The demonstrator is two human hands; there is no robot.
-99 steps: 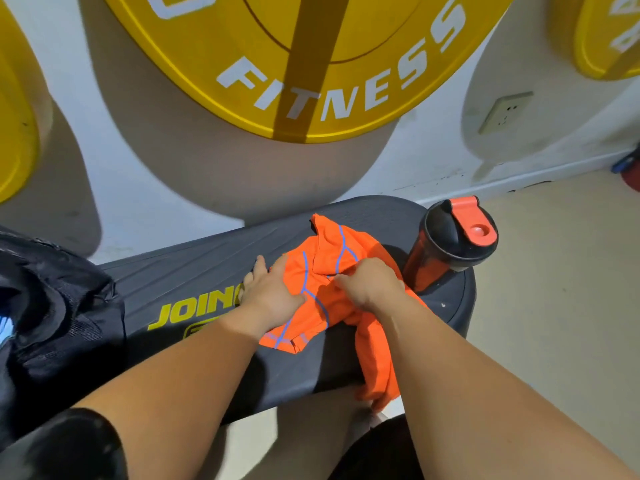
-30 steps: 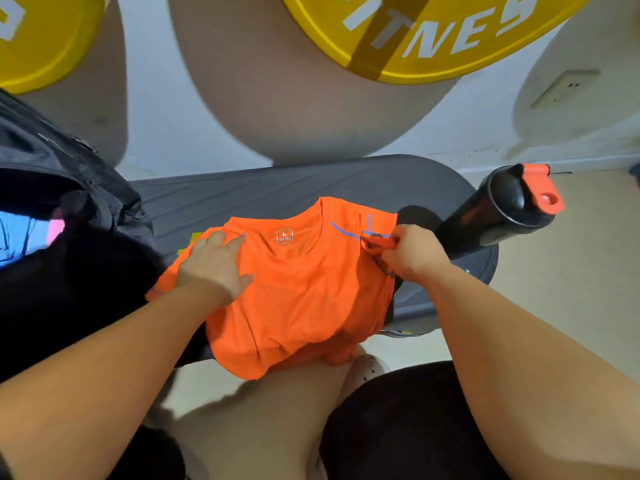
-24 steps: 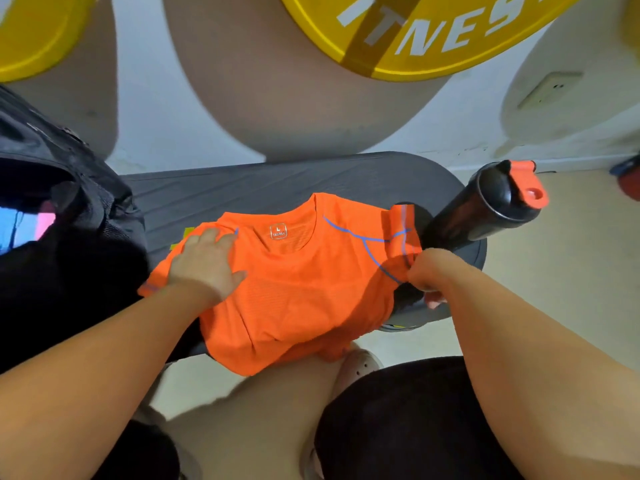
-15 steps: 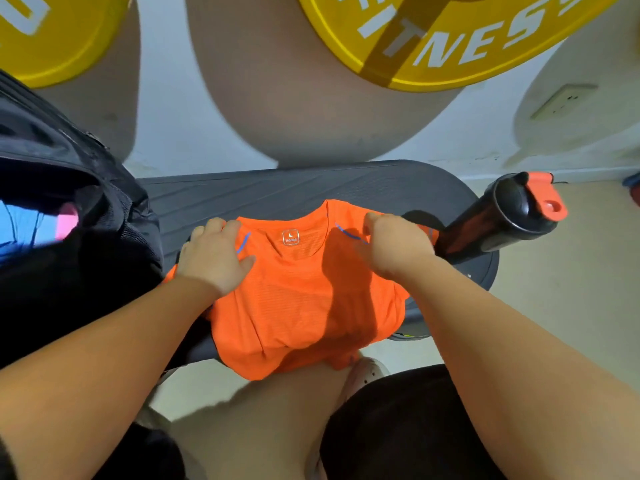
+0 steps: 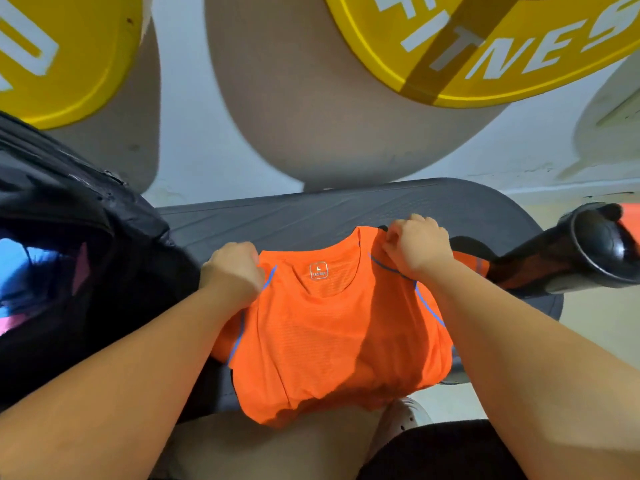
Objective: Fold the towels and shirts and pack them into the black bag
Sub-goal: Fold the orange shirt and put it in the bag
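Note:
An orange shirt [image 5: 325, 334] with blue seams lies on the dark bench [image 5: 311, 213], collar away from me, its hem hanging over the near edge. My left hand [image 5: 233, 268] grips the shirt's left shoulder with curled fingers. My right hand [image 5: 415, 249] pinches the right shoulder beside the collar. The black bag [image 5: 69, 258] stands open on the bench at the left, with blue and pink cloth inside.
A black shaker bottle [image 5: 581, 254] with an orange lid stands at the bench's right end, close to the shirt's right sleeve. Yellow weight plates [image 5: 485, 46] lean on the wall behind. My knees and a white shoe [image 5: 398, 424] are below the bench.
The crumpled shirt was spread flat with the collar up. My right hand folded the right sleeve in and moved to the shoulder; my left hand went from pressing flat to gripping the left shoulder.

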